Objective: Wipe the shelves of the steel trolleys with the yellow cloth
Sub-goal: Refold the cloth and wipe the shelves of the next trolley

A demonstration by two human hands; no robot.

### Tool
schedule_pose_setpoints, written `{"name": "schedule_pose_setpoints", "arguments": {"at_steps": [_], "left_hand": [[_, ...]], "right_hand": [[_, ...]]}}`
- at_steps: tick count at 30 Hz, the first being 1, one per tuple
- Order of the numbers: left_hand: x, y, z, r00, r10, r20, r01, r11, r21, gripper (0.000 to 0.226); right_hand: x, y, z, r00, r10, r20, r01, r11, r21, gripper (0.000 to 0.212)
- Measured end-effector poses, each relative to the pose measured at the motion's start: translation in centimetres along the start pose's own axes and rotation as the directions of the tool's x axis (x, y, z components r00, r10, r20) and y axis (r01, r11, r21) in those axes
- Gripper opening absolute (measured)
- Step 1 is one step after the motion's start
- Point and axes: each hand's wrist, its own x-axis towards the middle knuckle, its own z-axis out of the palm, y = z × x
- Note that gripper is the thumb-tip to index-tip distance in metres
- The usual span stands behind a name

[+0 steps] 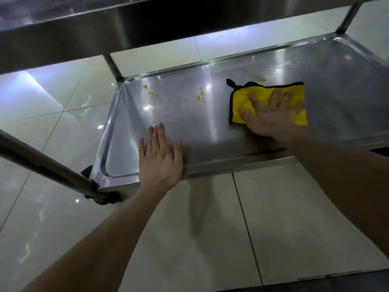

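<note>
- The left hand lies flat on the near rim of the lower shelf, fingers straight and close together, gripping nothing. It looks to be steadying the trolley
- Below that shelf's near-left corner sits a dark fitting, probably a caster, too dim to make out
- Further in, right of the shelf's middle, the right hand presses spread, straight fingers onto the yellow cloth; nothing curls round it
- The cloth looks soft, light and plush, folded, with dark binding and a loop at its far-left corner. On slick steel it will likely bunch or slip, so flat palm pressure on its middle suits better than an edge pinch
- Toward the shelf's far-left lie two yellowish crusts, with a fainter smear near the far rim — likely to need several passes
- Hidden: the cloth's underside, the shelf's right end beyond the frame, and the top of the upper shelf — glare also masks patches of steel
</note>
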Motion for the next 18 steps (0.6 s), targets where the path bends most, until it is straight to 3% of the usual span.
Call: {"name": "schedule_pose_setpoints", "arguments": {"at_steps": [5,8,15,18], "left_hand": [[-0.4,0.0,0.1,0.998,0.006,-0.069,-0.006,1.000,-0.008,0.079],[-0.4,0.1,0.1,0.995,0.004,-0.102,-0.005,1.000,-0.016,0.077],[-0.4,0.2,-0.1,0.991,0.009,-0.133,-0.015,0.999,-0.045,0.079],[-0.3,0.0,-0.1,0.995,0.011,-0.095,-0.017,0.998,-0.061,0.082]], "right_hand": [[-1.7,-13.6,1.5,0.947,-0.313,0.070,0.318,0.945,-0.082,0.084],[-3.4,-16.3,2.4,0.898,-0.437,0.060,0.440,0.894,-0.083,0.080],[-8.1,-8.6,2.4,0.774,-0.632,0.037,0.632,0.769,-0.097,0.078],[-8.9,-2.0,1.3,0.821,-0.569,0.040,0.570,0.815,-0.109,0.076]]}}
